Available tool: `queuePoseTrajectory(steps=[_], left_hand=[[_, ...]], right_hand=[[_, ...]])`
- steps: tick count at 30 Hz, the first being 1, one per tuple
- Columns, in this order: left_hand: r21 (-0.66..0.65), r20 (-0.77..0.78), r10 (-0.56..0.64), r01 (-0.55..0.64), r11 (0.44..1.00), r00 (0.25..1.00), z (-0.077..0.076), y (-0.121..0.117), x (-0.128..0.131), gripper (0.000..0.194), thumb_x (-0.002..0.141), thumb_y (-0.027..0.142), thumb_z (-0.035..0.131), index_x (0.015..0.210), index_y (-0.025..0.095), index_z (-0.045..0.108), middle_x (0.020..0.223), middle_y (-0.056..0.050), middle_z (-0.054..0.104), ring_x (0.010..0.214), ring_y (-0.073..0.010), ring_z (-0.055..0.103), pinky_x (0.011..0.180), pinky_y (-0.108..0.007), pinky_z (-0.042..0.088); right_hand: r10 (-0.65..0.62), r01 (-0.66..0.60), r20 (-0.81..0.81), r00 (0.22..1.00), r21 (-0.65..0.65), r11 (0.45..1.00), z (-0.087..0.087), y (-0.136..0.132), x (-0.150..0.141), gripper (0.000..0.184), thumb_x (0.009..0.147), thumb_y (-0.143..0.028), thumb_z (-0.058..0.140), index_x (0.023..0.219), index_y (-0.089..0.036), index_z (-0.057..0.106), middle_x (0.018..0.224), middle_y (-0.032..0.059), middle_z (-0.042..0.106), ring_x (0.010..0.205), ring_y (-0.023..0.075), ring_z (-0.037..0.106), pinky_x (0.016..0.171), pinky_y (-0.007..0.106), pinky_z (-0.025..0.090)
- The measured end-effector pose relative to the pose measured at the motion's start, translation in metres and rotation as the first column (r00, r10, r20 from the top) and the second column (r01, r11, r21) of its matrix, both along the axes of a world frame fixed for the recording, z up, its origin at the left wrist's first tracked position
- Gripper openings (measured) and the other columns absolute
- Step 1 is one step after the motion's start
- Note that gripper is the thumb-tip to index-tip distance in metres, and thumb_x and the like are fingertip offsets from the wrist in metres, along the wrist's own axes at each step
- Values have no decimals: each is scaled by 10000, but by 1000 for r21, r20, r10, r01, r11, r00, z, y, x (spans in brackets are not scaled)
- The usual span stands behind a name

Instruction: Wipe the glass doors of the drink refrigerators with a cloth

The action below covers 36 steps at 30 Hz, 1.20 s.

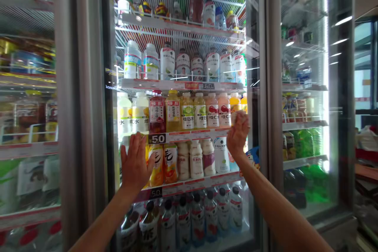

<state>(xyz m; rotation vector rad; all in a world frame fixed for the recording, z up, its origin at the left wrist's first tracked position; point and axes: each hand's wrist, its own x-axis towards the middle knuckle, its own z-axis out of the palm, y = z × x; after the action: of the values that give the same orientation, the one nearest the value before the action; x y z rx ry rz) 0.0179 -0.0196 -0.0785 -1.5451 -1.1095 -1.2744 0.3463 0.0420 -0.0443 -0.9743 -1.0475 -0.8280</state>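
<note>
In the head view my left hand (136, 161) is raised with its fingers stretched, palm toward the glass door of a drinks fridge. It lies in front of the orange juice bottles (156, 165) and a 5.0 price tag (157, 138). My right hand (238, 136) is up near the door's right side, bent round a pale crumpled cloth (240, 116) that is blurred. Behind that hand stand bottles of pink drink (223, 111) and orange drink (235, 102). Whether either palm touches the glass I cannot tell for sure.
Several shelves of bottles fill the fridge, with white-labelled bottles (212, 65) higher up and dark-capped bottles (197, 220) at the bottom. A metal door frame (87, 106) stands left. Another glass door (307, 106) stands right, with stacked goods (367, 145) beyond.
</note>
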Motion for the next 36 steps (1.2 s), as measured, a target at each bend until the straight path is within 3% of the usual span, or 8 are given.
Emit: queuePoseTrajectory(steps=[5, 11, 17, 23, 26, 30, 34, 36], left_hand=[[-5, -9, -4, 4, 1000, 1000, 11, 2, 2, 635, 858, 317, 417, 1425, 199, 156, 1475, -132, 235, 1368, -274, 194, 1097, -514, 134], [-4, 14, 29, -29, 1000, 999, 20, 1, -9, 623, 862, 331, 406, 1421, 184, 173, 1471, -143, 240, 1367, -283, 191, 1088, -524, 150], [13, 4, 30, -30, 999, 1000, 21, -1, -14, 633, 863, 321, 409, 1427, 211, 143, 1469, -130, 252, 1361, -273, 215, 1092, -521, 148], [8, 3, 71, -71, 997, 997, 28, -5, -36, 624, 868, 319, 399, 1426, 201, 147, 1451, -144, 287, 1343, -274, 265, 1086, -530, 152], [9, -28, 55, -55, 998, 998, 29, -3, -42, 630, 864, 306, 401, 1428, 197, 140, 1449, -140, 294, 1341, -271, 269, 1091, -527, 143], [19, -9, 5, -5, 1000, 1000, 26, 0, -44, 663, 855, 301, 425, 1432, 211, 110, 1465, -128, 258, 1355, -263, 234, 1103, -514, 127], [25, -3, -55, 55, 998, 998, 23, 3, -46, 657, 860, 299, 423, 1432, 238, 105, 1479, -104, 233, 1362, -253, 218, 1110, -509, 118], [23, -2, -71, 71, 997, 997, 23, 4, -45, 657, 860, 302, 424, 1432, 235, 107, 1481, -109, 226, 1364, -257, 211, 1109, -515, 111]], right_hand=[[55, -1, 550, 833, -98, 995, -5, -14, -31, 623, 826, -119, 392, 1402, -311, 254, 1471, 41, 284, 1364, 214, 220, 1076, 467, 267], [16, -14, -48, 999, 37, 999, 20, 0, -6, 607, 859, -167, 324, 1438, -175, 142, 1453, 145, 294, 1354, 258, 233, 1048, 548, 254], [68, -29, 491, 868, -87, 996, 6, -9, -45, 631, 851, -153, 374, 1434, -259, 157, 1476, 76, 271, 1375, 225, 187, 1086, 472, 257], [7, -6, -20, 1000, 86, 996, 37, 3, -28, 614, 857, -166, 327, 1439, -195, 135, 1475, 137, 234, 1358, 284, 212, 1040, 574, 277], [43, -45, 251, 967, 1, 999, 29, -8, -71, 643, 847, -181, 370, 1439, -252, 128, 1502, 91, 176, 1381, 280, 135, 1048, 544, 286], [71, -4, 621, 781, -109, 994, 9, -23, -101, 680, 823, -155, 421, 1427, -318, 152, 1492, 60, 221, 1370, 247, 193, 1060, 478, 299], [-41, 44, 195, 980, -8, 999, 22, -15, -75, 638, 861, -156, 363, 1438, -268, 113, 1453, 123, 294, 1344, 260, 250, 1031, 548, 290], [-55, 54, 36, 998, 13, 998, 26, -13, -78, 618, 877, -166, 335, 1442, -236, 94, 1446, 142, 303, 1352, 263, 229, 1030, 562, 282]])
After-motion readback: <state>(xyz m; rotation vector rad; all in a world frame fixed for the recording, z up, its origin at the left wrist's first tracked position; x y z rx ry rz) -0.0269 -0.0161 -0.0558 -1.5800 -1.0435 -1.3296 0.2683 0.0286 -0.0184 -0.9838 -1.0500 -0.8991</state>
